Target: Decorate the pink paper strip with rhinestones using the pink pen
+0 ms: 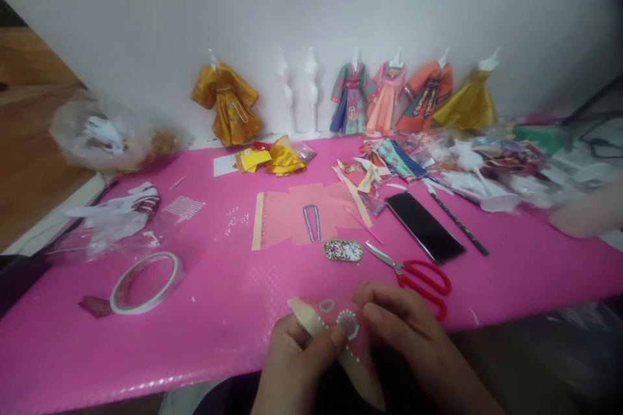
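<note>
At the near edge of the glossy pink-covered table (219,337), the left hand (304,360) pinches a white-dotted, red-and-cream fabric piece (355,345); the right hand (406,324) bunches its fingertips by the fabric's edge, whether gripping it I cannot tell

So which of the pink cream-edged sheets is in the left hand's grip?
The pink sheet with a white-dotted, round greyish patch, pinched in the left hand. The other pink sheet lies flat on the glossy magenta tabletop.
</note>
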The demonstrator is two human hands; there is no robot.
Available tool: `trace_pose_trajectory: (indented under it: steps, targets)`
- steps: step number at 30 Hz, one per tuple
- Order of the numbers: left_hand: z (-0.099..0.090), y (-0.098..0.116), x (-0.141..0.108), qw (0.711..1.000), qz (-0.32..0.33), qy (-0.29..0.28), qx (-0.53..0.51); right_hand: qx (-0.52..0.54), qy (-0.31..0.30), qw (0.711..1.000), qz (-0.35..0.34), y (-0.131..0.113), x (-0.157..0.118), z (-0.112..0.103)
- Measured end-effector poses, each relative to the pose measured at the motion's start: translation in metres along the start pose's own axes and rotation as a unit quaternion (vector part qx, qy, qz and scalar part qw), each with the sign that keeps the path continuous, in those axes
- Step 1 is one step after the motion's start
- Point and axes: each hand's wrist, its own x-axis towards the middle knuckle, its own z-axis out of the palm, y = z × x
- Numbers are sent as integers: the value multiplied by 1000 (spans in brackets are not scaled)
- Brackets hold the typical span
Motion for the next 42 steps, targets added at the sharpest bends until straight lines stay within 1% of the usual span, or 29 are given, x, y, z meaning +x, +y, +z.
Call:
trace_pose_trajectory:
  steps: [2, 5, 9, 11, 16, 18, 22, 26, 30, 32, 35, 38, 40, 42]
  targets:
    - [-1, 0, -1, 1000, -4, -4, -2, -25, -11, 1000, 10, -2, -1, 0]
    - [-5, -3, -1, 999, -12, -12, -28, -60, -9, 998, 31, -2, 0, 0]
    - [-13, -9, 0, 998, 7, -28, -49, -36, -18, 998, 49, 1, 2, 2]
    - [-14, -9, 1, 998, 13, -29, -45, -15, -21, 998, 57, 2, 2, 2]
    - [-9, -6, 1, 1000, 0, -1, -5, 43, -43, 996, 72, 0, 1, 4]
    - [-8, -5, 1, 1000, 4, 16, 2, 29, -46, 996, 74, -1, 2, 5]
    - [-11, -7, -1, 999, -3, 44, 18, -32, -31, 997, 66, 1, 3, 6]
    - [-19, -12, 0, 1000, 1, 23, 21, -13, -46, 996, 70, 2, 5, 5]
    - [-23, -15, 2, 999, 31, 1, 16, 12, -57, 995, 77, 2, 5, 4]
    - [-22, -13, 3, 999, 27, 16, 17, 6, -56, 996, 74, -1, 4, 5]
    - [-17, -11, 4, 999, -5, 51, 16, 8, -66, 994, 91, -4, 4, 6]
    - [-14, -11, 4, 997, -6, 74, 14, 12, -69, 992, 105, -5, 5, 7]
    - [-13, -12, 4, 997, -3, 81, 20, -8, -60, 994, 95, -3, 6, 7]
    - [-13, -12, 3, 997, 5, 69, 17, -37, -48, 994, 87, -1, 8, 6]
